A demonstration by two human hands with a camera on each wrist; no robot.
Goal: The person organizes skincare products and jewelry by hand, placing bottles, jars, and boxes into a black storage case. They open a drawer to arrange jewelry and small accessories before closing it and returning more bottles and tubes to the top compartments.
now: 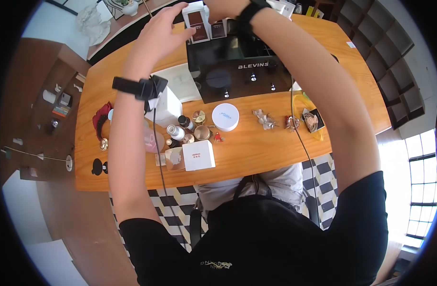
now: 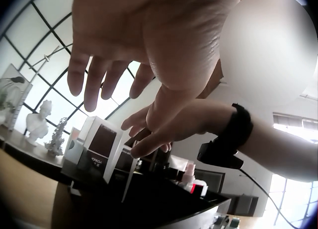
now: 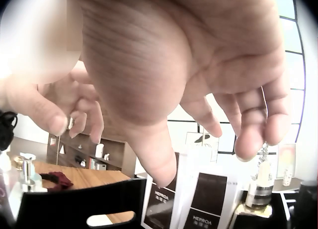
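At the far side of the table, my left hand (image 1: 159,38) reaches beside a tall white box with a brown panel (image 1: 197,26), its fingers extended and its thumb right at the box's side. A second box of that kind (image 1: 219,29) stands beside it; both sit in a black organizer marked BLEVINS (image 1: 213,78). My right hand (image 1: 226,8) is partly cut off by the top edge of the head view. Seen from the right wrist, that hand (image 3: 198,55) hangs over the boxes, fingers loosely spread, its thumb overlapping the HEPROA box (image 3: 160,206).
Several bottles and jars stand left of centre, near a white lidded tub (image 1: 225,117) and a small white box (image 1: 199,155). Hair clips (image 1: 264,120) and a small black box (image 1: 313,121) lie to the right. Cables run from both wrist cameras across the table.
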